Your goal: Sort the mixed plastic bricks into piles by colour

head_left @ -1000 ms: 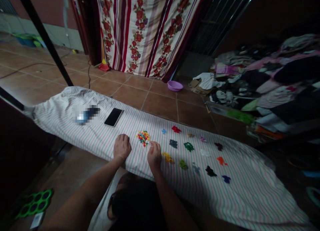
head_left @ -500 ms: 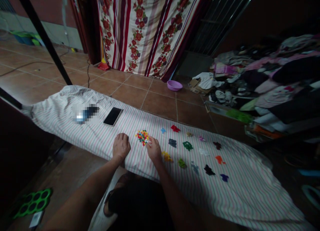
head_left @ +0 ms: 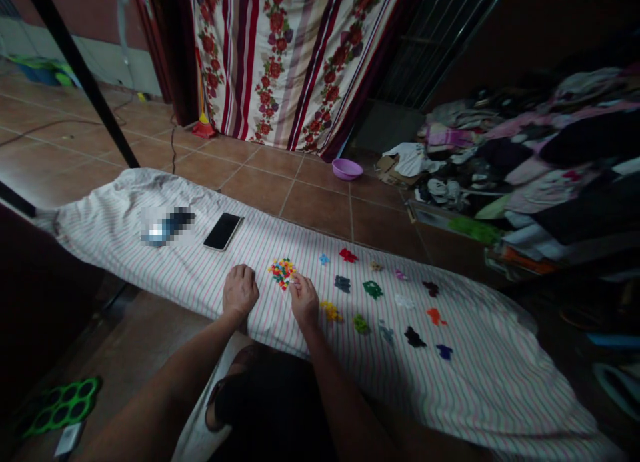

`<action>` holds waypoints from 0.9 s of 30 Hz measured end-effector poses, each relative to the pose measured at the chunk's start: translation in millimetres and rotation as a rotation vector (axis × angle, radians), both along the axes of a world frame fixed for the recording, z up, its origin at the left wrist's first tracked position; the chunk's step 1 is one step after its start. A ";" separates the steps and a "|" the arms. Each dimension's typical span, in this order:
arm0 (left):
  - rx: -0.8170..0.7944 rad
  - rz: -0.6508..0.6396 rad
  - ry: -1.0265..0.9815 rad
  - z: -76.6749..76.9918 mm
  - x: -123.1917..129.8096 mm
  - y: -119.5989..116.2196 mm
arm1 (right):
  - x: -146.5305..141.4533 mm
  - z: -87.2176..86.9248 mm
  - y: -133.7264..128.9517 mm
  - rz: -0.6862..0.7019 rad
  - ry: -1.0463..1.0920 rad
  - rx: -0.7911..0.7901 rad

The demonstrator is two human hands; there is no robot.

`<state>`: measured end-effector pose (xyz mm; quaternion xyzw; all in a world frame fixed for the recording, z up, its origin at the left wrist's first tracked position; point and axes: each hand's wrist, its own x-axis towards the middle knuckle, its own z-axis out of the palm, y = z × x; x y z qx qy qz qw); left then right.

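My right hand point(head_left: 304, 299) is at the right edge of a mixed pile of small coloured pieces point(head_left: 281, 271), thumb and fingers pinched together; what is between the fingertips is too small to make out. To the left of the pile my left hand point(head_left: 240, 290) rests on the striped cloth point(head_left: 195, 275) with its fingers curled in. Sorted by colour, several little heaps lie to the right, among them yellow pieces point(head_left: 331, 311), dark grey pieces point(head_left: 343, 284), dark green pieces point(head_left: 373, 289), red pieces point(head_left: 348, 255) and black pieces point(head_left: 415, 337).
A phone point(head_left: 223, 232) lies on the cloth left of the pile, with a blurred-out object point(head_left: 167, 227) beyond it. On the tiled floor stand a purple basin point(head_left: 347, 169) and a heap of clothes point(head_left: 540, 155). A flowered curtain point(head_left: 280, 62) hangs behind.
The view has shifted slightly. My right hand stays by the mixed pile, its fingers moving a little at the edge. My left hand keeps its place on the cloth.
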<state>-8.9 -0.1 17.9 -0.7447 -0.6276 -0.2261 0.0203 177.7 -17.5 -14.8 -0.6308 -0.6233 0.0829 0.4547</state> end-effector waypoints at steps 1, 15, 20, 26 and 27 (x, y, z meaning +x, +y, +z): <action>0.000 0.001 0.003 0.0 0.0 0.0 | 0.3 0.0 -0.1 0.000 0.000 0.005; 0.004 -0.003 0.018 -2.1 -0.2 0.4 | 0.7 -3.7 -0.9 -0.049 -0.004 0.026; 0.003 -0.007 0.002 -2.4 -0.4 0.7 | 0.2 -3.5 -0.6 -0.048 -0.012 0.022; 0.022 0.002 0.029 -1.1 -0.2 -0.1 | 2.8 -6.0 0.2 0.019 0.089 0.043; 0.028 0.003 0.034 -1.3 -0.1 -0.2 | 3.3 -6.3 -0.1 0.016 0.107 0.038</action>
